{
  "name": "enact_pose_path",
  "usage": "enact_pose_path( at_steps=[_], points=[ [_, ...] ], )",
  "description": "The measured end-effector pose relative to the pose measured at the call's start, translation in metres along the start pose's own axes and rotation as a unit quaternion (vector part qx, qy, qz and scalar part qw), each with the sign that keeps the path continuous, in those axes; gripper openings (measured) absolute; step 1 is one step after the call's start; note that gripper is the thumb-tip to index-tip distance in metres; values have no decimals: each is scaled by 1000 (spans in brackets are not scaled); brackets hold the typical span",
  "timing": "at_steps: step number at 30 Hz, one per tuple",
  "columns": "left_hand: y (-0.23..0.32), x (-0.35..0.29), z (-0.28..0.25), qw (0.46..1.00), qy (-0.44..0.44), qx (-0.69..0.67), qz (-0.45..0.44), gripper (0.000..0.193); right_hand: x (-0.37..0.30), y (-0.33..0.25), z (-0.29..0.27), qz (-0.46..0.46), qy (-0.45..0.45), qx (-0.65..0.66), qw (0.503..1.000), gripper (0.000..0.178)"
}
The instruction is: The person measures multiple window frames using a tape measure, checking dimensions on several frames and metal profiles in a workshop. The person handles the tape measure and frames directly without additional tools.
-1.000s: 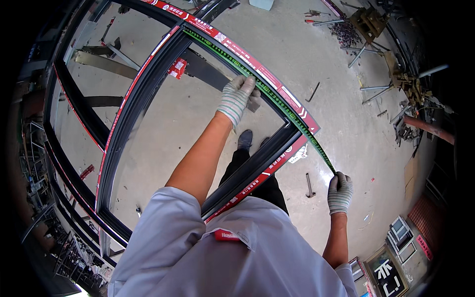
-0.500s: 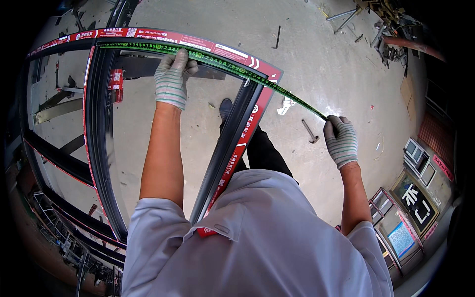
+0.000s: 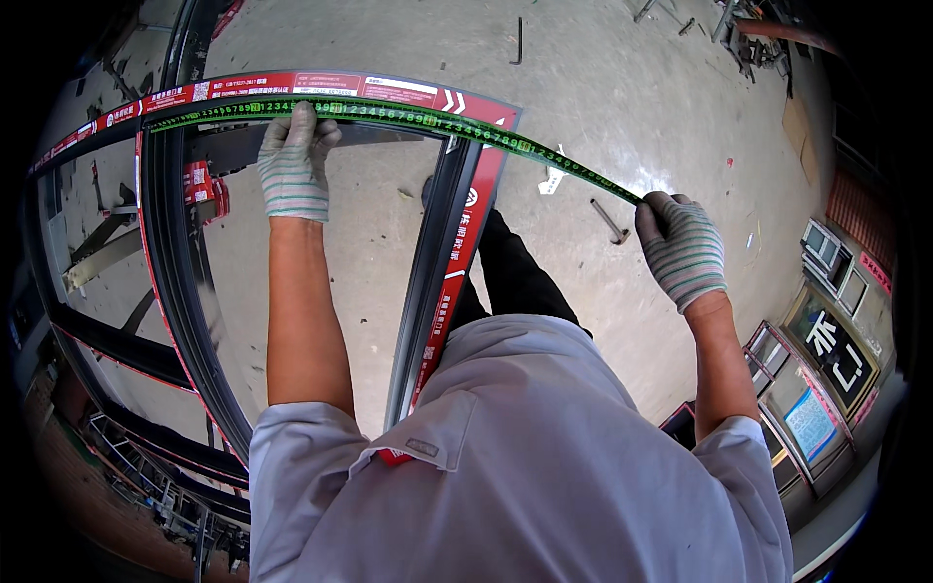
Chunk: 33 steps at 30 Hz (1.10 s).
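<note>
Hands in gloves stretch green tape [image 3: 428, 119] along frame [image 3: 457, 243] top: left hand [image 3: 292, 165] pins it to the rail, right hand [image 3: 683, 248] grips it taut past the corner, measuring apparently underway.

tape case [image 3: 653, 208]: hid in right hand [image 3: 683, 250] | frame [image 3: 175, 282]: lower part cut off by rim
</note>
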<state>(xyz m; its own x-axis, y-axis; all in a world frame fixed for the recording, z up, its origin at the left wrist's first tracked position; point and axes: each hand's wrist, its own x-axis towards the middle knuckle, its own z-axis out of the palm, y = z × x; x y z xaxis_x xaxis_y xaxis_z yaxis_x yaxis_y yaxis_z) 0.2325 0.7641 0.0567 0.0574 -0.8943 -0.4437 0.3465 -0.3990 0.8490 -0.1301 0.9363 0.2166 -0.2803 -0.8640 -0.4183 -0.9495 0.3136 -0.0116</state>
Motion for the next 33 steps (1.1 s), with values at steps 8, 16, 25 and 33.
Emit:
enact_pose_path(
  at_steps=[8, 16, 25, 33],
  points=[
    [-1, -1, 2, 1000, -3, -2, 18, 10, 1, 0, -17, 42, -87, 73, 993, 19],
    [-1, 0, 3, 1000, -14, 4, 22, 10, 9, -5, -35, 126, -254, 173, 943, 27],
    [2, -3, 2, 999, -9, 29, 23, 11, 11, -4, -48, 60, -357, 234, 902, 27],
    [0, -1, 1, 1000, -3, 21, 20, 11, 16, -25, -60, 36, -392, 324, 860, 27]
  ],
)
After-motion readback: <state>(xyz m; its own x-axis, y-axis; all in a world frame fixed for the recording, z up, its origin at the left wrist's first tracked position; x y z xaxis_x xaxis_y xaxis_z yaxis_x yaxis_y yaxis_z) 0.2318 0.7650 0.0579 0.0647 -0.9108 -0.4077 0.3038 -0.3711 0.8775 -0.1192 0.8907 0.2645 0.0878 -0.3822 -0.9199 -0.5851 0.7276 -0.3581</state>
